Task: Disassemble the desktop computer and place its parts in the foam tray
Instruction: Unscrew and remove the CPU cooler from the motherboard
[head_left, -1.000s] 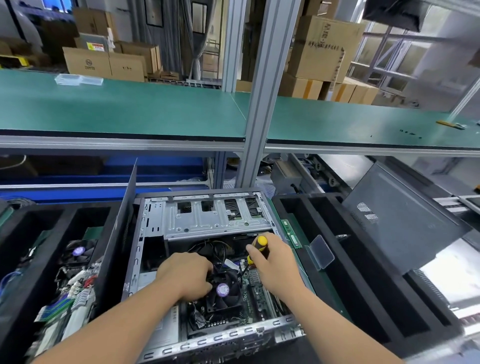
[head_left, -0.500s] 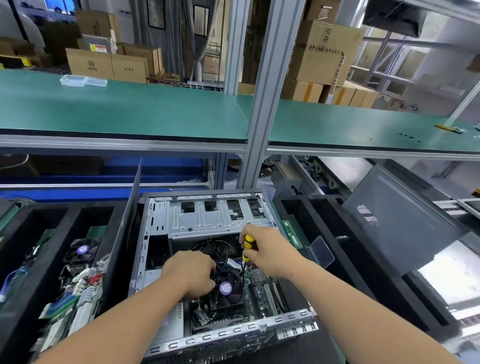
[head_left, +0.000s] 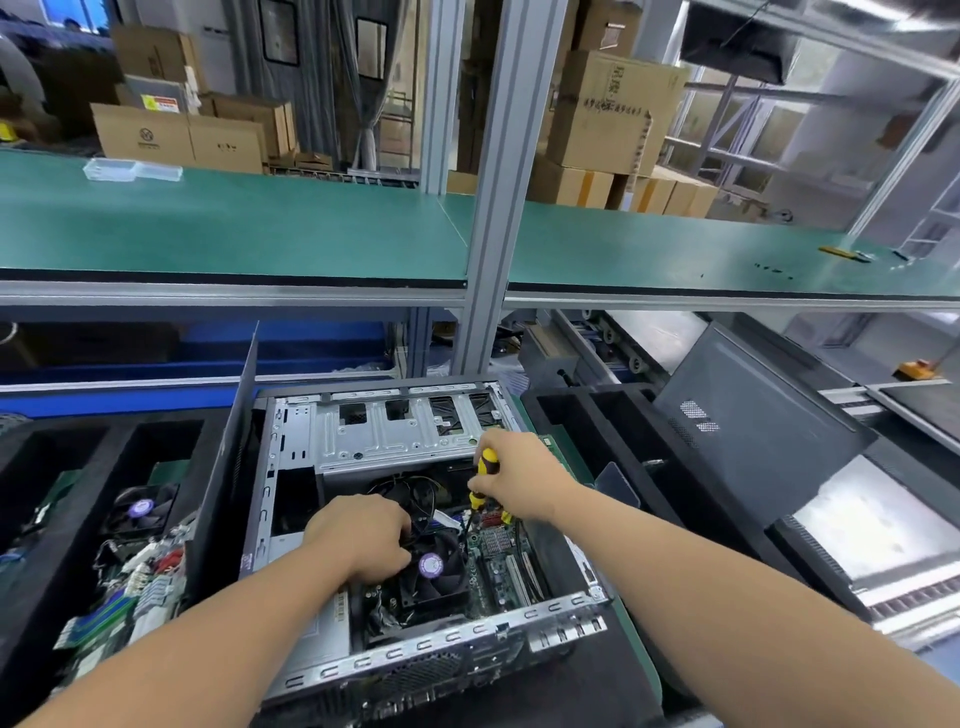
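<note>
Open case (head_left: 415, 519) lies on its side mid-surface between two foam trays, long axis running from near edge to far edge, drive cage at the far end. Left hand (head_left: 363, 540) curled on the fan (head_left: 431, 566). Right hand (head_left: 519, 475) grips the screwdriver (head_left: 485, 467), near upright, tip down at the board. Versus 0.5 s ago: both hands unchanged, screwdriver handle more exposed.

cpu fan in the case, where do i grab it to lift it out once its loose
Grip the fan by its square black frame, on two opposite outer edges, coming straight down from above. It lies flat with the case open on top. The left hand already rests on its left edge. Avoid the blades.
</note>
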